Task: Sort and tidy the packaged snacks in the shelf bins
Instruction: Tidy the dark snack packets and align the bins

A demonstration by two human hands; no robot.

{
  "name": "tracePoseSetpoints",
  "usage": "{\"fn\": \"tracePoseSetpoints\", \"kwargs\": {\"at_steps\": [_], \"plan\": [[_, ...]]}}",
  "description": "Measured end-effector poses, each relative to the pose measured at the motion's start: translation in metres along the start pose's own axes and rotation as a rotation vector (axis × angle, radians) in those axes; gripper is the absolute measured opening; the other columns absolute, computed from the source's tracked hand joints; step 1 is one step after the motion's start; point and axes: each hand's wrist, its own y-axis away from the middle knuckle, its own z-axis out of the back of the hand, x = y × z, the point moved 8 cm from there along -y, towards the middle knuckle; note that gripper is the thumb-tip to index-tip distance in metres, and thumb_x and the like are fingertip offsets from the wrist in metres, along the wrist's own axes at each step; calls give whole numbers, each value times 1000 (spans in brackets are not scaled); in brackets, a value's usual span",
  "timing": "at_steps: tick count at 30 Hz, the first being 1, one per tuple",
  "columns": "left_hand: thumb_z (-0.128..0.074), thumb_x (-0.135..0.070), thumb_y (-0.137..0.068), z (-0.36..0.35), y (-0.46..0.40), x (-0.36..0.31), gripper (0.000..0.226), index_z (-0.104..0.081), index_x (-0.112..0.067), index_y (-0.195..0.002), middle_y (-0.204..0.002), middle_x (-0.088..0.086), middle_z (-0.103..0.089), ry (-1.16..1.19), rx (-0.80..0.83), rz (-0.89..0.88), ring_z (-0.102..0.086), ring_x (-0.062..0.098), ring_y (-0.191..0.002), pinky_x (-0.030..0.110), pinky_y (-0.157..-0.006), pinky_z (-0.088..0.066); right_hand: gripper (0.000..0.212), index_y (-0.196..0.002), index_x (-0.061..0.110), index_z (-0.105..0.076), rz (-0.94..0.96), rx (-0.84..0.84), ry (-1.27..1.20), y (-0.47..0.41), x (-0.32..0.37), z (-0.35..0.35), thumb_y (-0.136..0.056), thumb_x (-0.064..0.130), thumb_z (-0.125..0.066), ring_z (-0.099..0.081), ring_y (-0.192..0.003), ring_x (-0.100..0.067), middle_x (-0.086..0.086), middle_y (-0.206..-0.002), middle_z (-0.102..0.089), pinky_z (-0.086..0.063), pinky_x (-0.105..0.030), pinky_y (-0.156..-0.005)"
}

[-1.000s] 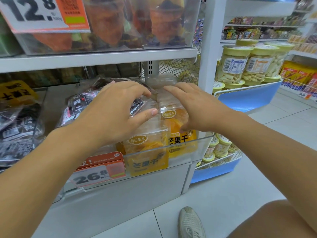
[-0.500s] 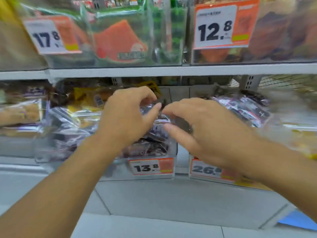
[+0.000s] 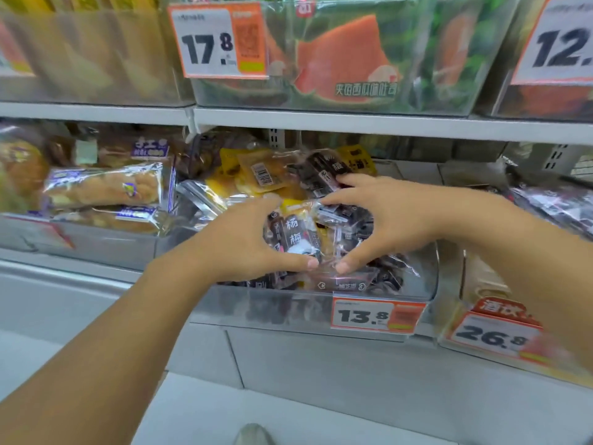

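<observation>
- A clear plastic bin [image 3: 426,277] sits on the lower shelf, its front wall carrying a 13.8 price tag [image 3: 377,316]; the upper shelf board [image 3: 321,122] runs close above, leaving a low gap over the piled packets.
- A clear divider [image 3: 173,187] bounds the bin on the left, and a neighbouring bin with a 26.8 price tag [image 3: 494,335] stands just beside it on the right.
- The left hand [image 3: 237,242] reaches in over the front wall, fingers curved over the heap and thumb stretched out toward the right; it cups a dark plum packet [image 3: 295,236] from the left.
- The right hand [image 3: 394,220] mirrors it from the right, forefinger and thumb spread wide in an arc, the thumb tip pressing on the wrapper near the left thumb, the other fingers resting on a dark packet at the back [image 3: 324,175].
- Together the two hands ring the dark plum packet; whether either truly grips it cannot be told from this view.
- Yellow packets [image 3: 256,175] lie mixed among the dark ones toward the rear of the same bin.
- Wrapped bread loaves [image 3: 102,187] fill the bin on the left.
- Above, a bin with a 17.8 price tag [image 3: 219,41] holds watermelon-print packs [image 3: 346,59].
- More dark packets [image 3: 552,203] are heaped at far right, partly behind the right forearm.
- A shoe toe [image 3: 253,435] shows on the pale floor below.
</observation>
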Motion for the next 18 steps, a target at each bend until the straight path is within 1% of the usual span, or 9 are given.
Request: {"fn": "tracePoseSetpoints", "kwargs": {"at_steps": [2, 4, 7, 9, 11, 12, 13, 15, 18], "plan": [[-80, -68, -60, 3, -4, -1, 114, -30, -28, -153, -157, -6, -34, -11, -40, -28, -37, 16, -139, 27, -104, -34, 109, -152, 44, -28, 19, -3, 38, 3, -1, 4, -59, 79, -73, -26, -146, -14, 15, -160, -19, -28, -37, -119], [-86, -64, -55, 6, -6, 0, 119, -28, -30, -154, -155, -6, -32, 36, -88, -38, -38, 17, -138, 29, -107, -34, 102, -146, 41, -41, 25, -69, 47, 4, -1, 7, -57, 82, -70, -41, -134, -12, 12, -147, -39, -37, -38, -112], [-91, -58, -51, 8, -8, 4, 120, -30, -35, -152, -150, -7, -33, 85, -101, -36, -44, 18, -130, 34, -107, -41, 82, -122, 33, -62, 37, -377, -10, 4, 5, 26, -62, 89, -56, -53, -111, -16, 8, -121, -52, -49, -42, -96], [-93, -53, -48, 7, -9, 7, 120, -33, -37, -150, -148, -8, -36, 117, -84, -35, -48, 17, -125, 38, -105, -46, 73, -122, 32, -60, 77, -527, 100, -1, 20, 34, -71, 84, -54, -51, -111, -21, 5, -121, -52, -49, -46, -94], [-97, -40, -48, 8, -9, 7, 119, -35, -34, -150, -145, -11, -39, 218, -86, -51, -55, 9, -114, 33, -97, -53, 82, -142, 35, -45, 158, -456, 92, -17, 39, 23, -75, 80, -59, -43, -128, -20, 5, -141, -45, -43, -46, -104], [-98, -29, -49, 8, -9, 7, 118, -35, -32, -150, -141, -14, -40, 316, -90, -58, -58, 3, -105, 26, -87, -56, 91, -150, 34, -36, 181, -385, 13, -25, 45, 15, -74, 77, -63, -39, -134, -18, 6, -149, -41, -40, -43, -108], [-97, -16, -52, 9, -8, 8, 116, -35, -31, -150, -137, -16, -41, 442, -99, -52, -61, -3, -96, 21, -75, -57, 96, -153, 32, -31, 188, -345, -73, -31, 48, 10, -74, 74, -66, -38, -137, -16, 7, -153, -39, -39, -40, -110], [-92, 0, -60, 14, -7, 20, 106, -39, -30, -146, -128, -15, -48, 689, -181, 0, -67, -6, -84, 16, -64, -56, 89, -153, 26, -34, 184, -411, -163, -40, 49, 11, -80, 65, -68, -46, -132, -15, 6, -150, -46, -42, -33, -105], [-80, 3, -78, 27, -6, 50, 70, -50, -21, -137, -111, 0, -69, 933, -353, 142, -73, 9, -88, 26, -72, -59, 71, -153, 19, -35, 127, -446, -271, -45, 48, 19, -94, 49, -61, -52, -128, -18, 1, -146, -51, -42, -27, -99]]}}
